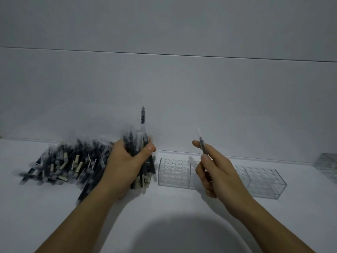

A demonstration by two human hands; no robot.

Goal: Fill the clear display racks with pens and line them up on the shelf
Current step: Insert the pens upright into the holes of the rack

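My left hand grips a bundle of black pens held upright, one pen sticking up above the others. My right hand pinches a single pen between thumb and fingers, its pale end pointing up. Between and behind my hands stands a clear display rack with round holes in its top, no pens in it. A second clear rack sits to its right, partly hidden by my right hand. A large loose pile of black pens lies on the white shelf at the left.
A third clear rack shows at the right edge. The white shelf surface runs back to a plain white wall. A round shadow falls on the near part of the shelf.
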